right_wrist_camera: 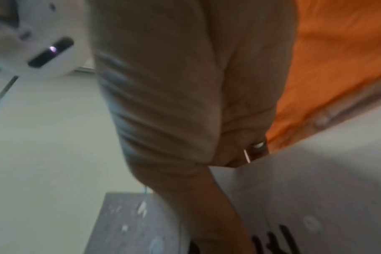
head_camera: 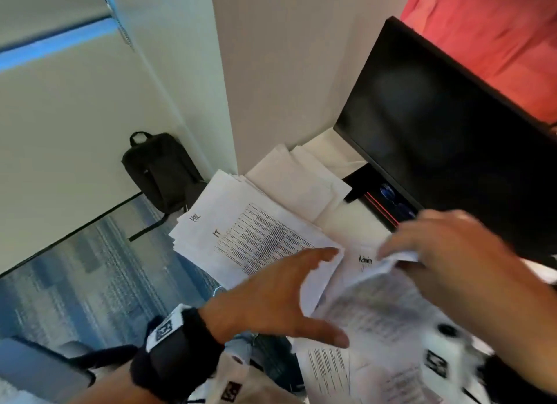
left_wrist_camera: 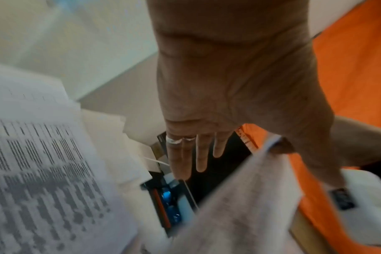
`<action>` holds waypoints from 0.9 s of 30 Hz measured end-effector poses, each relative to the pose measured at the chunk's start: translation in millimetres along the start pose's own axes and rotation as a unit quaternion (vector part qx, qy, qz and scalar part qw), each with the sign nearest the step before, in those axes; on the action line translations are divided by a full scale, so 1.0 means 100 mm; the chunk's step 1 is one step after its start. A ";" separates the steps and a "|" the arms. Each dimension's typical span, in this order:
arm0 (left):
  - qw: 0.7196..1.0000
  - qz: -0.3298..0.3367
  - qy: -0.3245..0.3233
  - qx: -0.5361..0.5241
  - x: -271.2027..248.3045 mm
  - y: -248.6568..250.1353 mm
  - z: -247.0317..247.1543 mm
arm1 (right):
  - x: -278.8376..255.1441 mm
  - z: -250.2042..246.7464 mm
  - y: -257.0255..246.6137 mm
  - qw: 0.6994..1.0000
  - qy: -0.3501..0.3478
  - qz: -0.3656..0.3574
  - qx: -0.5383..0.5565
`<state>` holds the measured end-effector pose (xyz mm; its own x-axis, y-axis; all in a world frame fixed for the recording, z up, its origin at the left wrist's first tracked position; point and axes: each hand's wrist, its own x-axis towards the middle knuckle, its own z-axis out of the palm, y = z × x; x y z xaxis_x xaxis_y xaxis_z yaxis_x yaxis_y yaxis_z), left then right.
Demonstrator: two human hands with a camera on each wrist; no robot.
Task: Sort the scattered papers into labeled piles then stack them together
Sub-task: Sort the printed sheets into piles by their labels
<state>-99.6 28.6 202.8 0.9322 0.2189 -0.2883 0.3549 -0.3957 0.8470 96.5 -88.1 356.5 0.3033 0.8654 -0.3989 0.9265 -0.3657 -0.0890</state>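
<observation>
Head view: your left hand (head_camera: 271, 295) hovers at lower centre of frame, fingers (head_camera: 319, 254) spread wide & straight, holding nothing, tips just over the edge of the printed sheet (head_camera: 265, 238) that tops the fanned pile (head_camera: 211, 223) at centre. That pile carries handwritten labels "HR" and "IT" on its upper-left sheets. Your right hand (head_camera: 446, 241), centre right, pinches the bent top edge of the "Admin" sheet (head_camera: 366, 260); the sheet curls under your fingertips and lies on more printed pages running to the lower right. Motion blur there, so can't tell how many sheets you hold. Blank sheets (head_camera: 295, 174) lie above the labelled pile, by the wall. Black monitor (head_camera: 446, 138) fills upper right w/ a box (head_camera: 379, 198) at its foot. Backpack (head_camera: 159, 168) stands on the floor, centre left. Left wrist view: palm open, fingers (left_wrist_camera: 201, 154) straight, printed page (left_wrist_camera: 43, 171) at left, a curled sheet (left_wrist_camera: 239, 206) at lower right. Right wrist view too blurred for finger detail; black marker strokes (right_wrist_camera: 278, 240) show at bottom.
</observation>
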 end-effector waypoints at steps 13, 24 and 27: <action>0.725 -0.321 0.415 -0.445 0.18 -1.73 0.04 | 0.71 1.85 -0.13 0.956 0.112 0.047 0.268; 0.889 -0.443 -0.097 0.066 -0.27 -1.62 -0.37 | 0.65 3.15 -0.01 0.910 -0.020 0.096 0.403; 0.892 -0.326 -0.206 0.236 -0.01 -1.27 -0.32 | 0.36 3.26 0.20 0.879 0.067 0.164 0.442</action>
<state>-148.1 106.9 110.0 0.4297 0.2318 -0.8727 0.7313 -0.6563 0.1858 53.1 -175.6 43.2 0.6009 0.6746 -0.4289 0.2674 -0.6752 -0.6875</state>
